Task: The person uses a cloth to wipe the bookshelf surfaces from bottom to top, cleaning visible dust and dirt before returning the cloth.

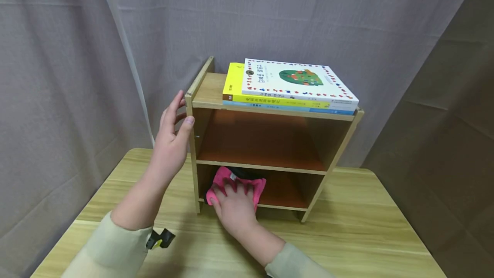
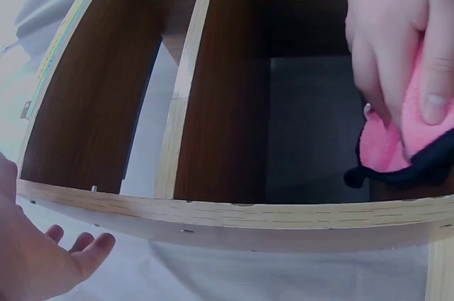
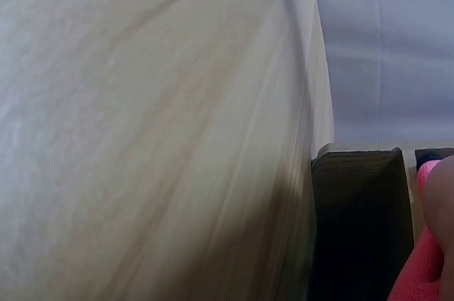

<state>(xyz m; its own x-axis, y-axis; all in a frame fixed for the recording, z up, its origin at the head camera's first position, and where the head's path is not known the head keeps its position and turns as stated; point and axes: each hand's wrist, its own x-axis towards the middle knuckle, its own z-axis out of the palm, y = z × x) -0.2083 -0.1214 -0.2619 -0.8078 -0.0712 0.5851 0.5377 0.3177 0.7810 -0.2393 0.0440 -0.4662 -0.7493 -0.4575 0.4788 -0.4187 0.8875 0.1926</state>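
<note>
A small wooden shelf unit (image 1: 260, 166) stands upright. My left hand (image 1: 169, 149) is at the top of its left side panel (image 1: 191, 140), thumb by the front edge and fingers extended along the outer side. Low on the left, my right hand (image 1: 236, 209) holds a pink cloth (image 1: 260, 185) with black on its other side, on the bottom shelf. The left wrist view shows the cloth (image 2: 381, 153) bunched between the right hand's fingers, its dark edge hanging below them. Only a sliver of cloth (image 3: 420, 272) and hand shows in the right wrist view.
Several books lie stacked flat on top of the unit, a white one (image 1: 301, 78) uppermost over a yellow one (image 1: 233, 78). The unit stands on a light wooden table (image 1: 359, 226). Grey curtains (image 1: 270, 12) hang behind and at the sides.
</note>
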